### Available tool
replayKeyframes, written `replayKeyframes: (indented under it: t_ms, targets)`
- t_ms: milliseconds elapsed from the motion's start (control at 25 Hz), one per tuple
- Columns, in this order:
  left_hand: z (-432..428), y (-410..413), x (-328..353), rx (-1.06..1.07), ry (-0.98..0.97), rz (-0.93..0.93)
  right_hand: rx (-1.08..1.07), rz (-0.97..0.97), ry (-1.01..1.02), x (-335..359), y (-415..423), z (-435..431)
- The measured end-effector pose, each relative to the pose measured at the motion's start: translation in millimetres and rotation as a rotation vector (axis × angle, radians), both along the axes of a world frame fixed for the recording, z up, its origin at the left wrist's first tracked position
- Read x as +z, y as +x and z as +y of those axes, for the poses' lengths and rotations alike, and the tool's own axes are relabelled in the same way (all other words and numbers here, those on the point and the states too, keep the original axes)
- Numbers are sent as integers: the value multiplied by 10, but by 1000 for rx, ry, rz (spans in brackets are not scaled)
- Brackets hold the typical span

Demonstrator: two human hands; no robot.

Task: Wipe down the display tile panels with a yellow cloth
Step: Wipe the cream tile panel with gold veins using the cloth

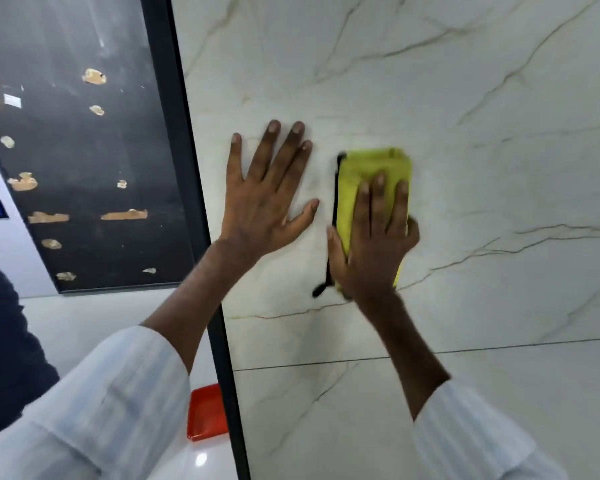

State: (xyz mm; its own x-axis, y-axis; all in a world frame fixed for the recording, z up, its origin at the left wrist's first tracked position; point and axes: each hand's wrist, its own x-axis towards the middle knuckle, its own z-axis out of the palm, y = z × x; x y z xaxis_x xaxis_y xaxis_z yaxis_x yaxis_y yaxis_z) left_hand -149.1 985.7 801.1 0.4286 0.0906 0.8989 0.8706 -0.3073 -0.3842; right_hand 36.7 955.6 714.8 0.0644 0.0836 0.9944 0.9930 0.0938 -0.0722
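Observation:
A white marble-look tile panel (465, 116) with thin grey-gold veins fills the right of the view, edged on its left by a black frame (191, 140). My left hand (267, 195) lies flat on the panel with fingers spread, close to that frame. Just to its right, my right hand (371, 244) presses a folded yellow cloth (368, 168) with a black edge against the panel, fingers straight over the cloth. The cloth and right hand look slightly blurred.
A dark panel (84, 150) with gold flecks stands behind at the left. A red tray (207, 414) lies on the glossy white floor beside the frame. Another person's dark trouser leg (0, 341) shows at the far left edge.

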Motion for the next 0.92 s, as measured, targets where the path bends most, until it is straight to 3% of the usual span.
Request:
replayKeyframes:
  t_ms: [120, 200, 280, 360, 440, 520, 640, 720, 800, 920]
  targets:
    - [-7, -5, 29, 4, 20, 18, 0, -131, -188, -1472, -32, -224]
    - [-41, 16, 21, -15, 13, -16, 71, -182, -230, -1769, 11, -268]
    - [-79, 151, -78, -39, -2, -39, 67, -181, -131, -1219, 100, -188]
    - [-113, 339, -213, -51, -2, 10, 3, -49, -34, -265, 292, -58]
    - [-83, 423, -312, -32, 14, 35, -23, 78, 44, 222, 464, -9]
    - [-28, 414, -337, -16, 28, 26, 11, 65, 44, -163, 607, -1]
    - [-15, 411, -308, 1, 40, 34, -33, -68, -135, -1564, 755, -159]
    - [-44, 424, -297, -10, 25, 28, -30, -105, -231, -1988, 866, -227]
    - [-117, 468, -232, -76, 20, -26, -2, -99, -177, -1713, 892, -177]
    - [-168, 566, 395, -171, 109, -133, -20, -54, -46, -444, 873, -43]
